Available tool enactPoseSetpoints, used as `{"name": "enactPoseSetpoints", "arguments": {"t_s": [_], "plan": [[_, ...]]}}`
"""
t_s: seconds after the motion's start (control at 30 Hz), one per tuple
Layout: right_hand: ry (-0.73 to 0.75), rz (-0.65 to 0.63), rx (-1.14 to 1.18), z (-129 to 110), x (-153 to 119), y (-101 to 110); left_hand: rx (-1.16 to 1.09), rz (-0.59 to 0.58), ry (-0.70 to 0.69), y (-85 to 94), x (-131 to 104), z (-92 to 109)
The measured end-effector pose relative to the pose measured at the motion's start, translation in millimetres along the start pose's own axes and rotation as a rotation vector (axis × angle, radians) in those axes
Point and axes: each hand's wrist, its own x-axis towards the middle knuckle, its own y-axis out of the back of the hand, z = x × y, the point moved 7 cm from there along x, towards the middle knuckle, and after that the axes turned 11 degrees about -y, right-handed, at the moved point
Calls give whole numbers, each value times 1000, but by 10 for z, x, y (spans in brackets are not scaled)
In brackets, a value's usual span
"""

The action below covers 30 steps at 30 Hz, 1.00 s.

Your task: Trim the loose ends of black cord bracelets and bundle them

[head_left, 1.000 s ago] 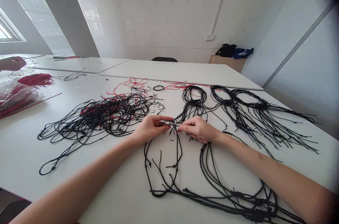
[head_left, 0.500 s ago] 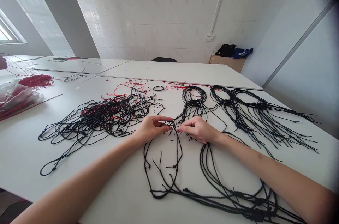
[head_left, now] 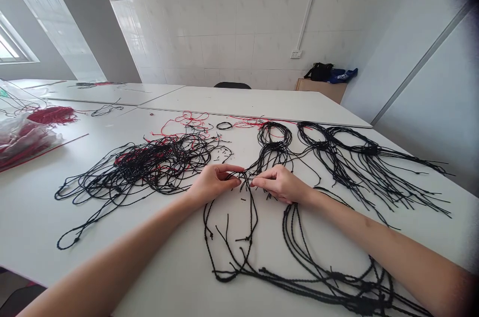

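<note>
Centrally, the left hand (head_left: 209, 182) and right hand (head_left: 282, 184) meet above a white table (head_left: 168, 282) at a looped black cord (head_left: 257, 217).

The left thumb and forefinger stand slightly apart at the tips, with dark strands between them; whether they grip cannot be told. The right thumb and forefinger are pinched together on the cord, the exact hold hidden by the fingers; the strands crossing there are too fine to resolve. The loop lies on the near side of both hands, its long axis running from the fingertips toward the wearer. The right forearm (head_left: 374, 237) covers part of a black cord bundle (head_left: 336, 275), which the lower edge cuts off; a plastic bag (head_left: 22, 137) is cropped at left.
</note>
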Motion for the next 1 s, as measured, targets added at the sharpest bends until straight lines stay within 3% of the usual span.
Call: {"name": "enactPoseSetpoints", "arguments": {"t_s": [1.0], "plan": [[5, -14, 41, 10, 23, -4, -6, -21, -22, 9, 6, 17]]}}
